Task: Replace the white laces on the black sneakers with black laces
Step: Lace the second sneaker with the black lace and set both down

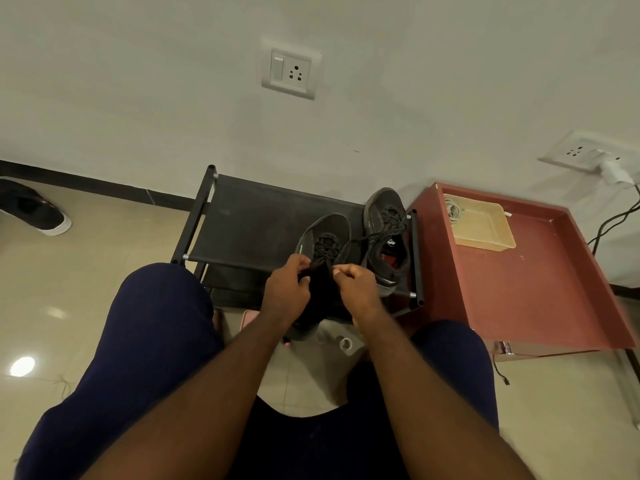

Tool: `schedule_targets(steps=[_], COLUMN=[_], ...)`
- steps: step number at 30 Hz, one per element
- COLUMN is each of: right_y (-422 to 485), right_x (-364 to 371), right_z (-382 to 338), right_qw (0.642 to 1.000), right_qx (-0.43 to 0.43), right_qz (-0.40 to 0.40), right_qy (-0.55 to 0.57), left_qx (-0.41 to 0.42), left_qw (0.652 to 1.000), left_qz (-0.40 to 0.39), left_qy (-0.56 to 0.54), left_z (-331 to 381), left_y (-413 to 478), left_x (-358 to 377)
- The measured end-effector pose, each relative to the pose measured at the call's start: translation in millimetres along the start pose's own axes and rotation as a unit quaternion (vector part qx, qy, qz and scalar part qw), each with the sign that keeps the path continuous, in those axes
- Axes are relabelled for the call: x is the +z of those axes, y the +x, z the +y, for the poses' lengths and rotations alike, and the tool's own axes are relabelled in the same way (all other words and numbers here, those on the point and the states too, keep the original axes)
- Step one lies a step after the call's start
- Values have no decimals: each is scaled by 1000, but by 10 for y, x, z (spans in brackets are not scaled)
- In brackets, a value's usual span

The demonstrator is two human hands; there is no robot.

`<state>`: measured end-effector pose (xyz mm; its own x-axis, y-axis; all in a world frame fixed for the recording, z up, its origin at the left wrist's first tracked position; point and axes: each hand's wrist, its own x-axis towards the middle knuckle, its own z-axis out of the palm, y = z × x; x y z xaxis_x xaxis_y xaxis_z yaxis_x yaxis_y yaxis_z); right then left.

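Note:
Two black sneakers lie on a black fabric shoe rack. The nearer sneaker points away from me, and dark speckled laces are threaded through its upper eyelets. My left hand and my right hand sit at its tongue, each pinching a black lace end near the top eyelets. The heel is hidden behind my hands. The second sneaker lies to the right with a dark speckled lace threaded through it and one end trailing left.
A red-brown low table with a beige tray stands to the right. Another shoe lies on the tiled floor at far left. A tape roll lies below the rack. My knees flank the rack.

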<state>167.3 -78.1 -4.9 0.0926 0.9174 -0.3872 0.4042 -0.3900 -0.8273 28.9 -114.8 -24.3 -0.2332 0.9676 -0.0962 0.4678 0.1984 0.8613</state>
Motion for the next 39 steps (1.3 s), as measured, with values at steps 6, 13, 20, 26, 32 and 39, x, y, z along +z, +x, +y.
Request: schedule_targets(steps=[6, 13, 20, 26, 32, 39], right_y=[-56, 80, 132, 87, 111, 104], right_x=[-122, -91, -244, -169, -152, -191], right_z=[-18, -117, 34, -40, -120, -123], right_qw=[976, 925, 949, 938, 896, 881], right_qx=[-115, -173, -109, -178, -230, -236], right_qz=[5, 34, 115, -4, -21, 43], right_qy=[-185, -336, -272, -298, -380, -408], left_qx=[0, 10, 5, 11, 8, 0], left_qw=[1000, 1000, 1000, 1000, 1000, 1000], left_qz=[9, 4, 6, 11, 8, 2], left_qy=[-2, 13, -17, -9, -4, -5], left_z=[-21, -60, -94, -93, -94, -66], left_y=[20, 27, 41, 45, 37, 46], left_x=[45, 45, 52, 57, 46, 35])
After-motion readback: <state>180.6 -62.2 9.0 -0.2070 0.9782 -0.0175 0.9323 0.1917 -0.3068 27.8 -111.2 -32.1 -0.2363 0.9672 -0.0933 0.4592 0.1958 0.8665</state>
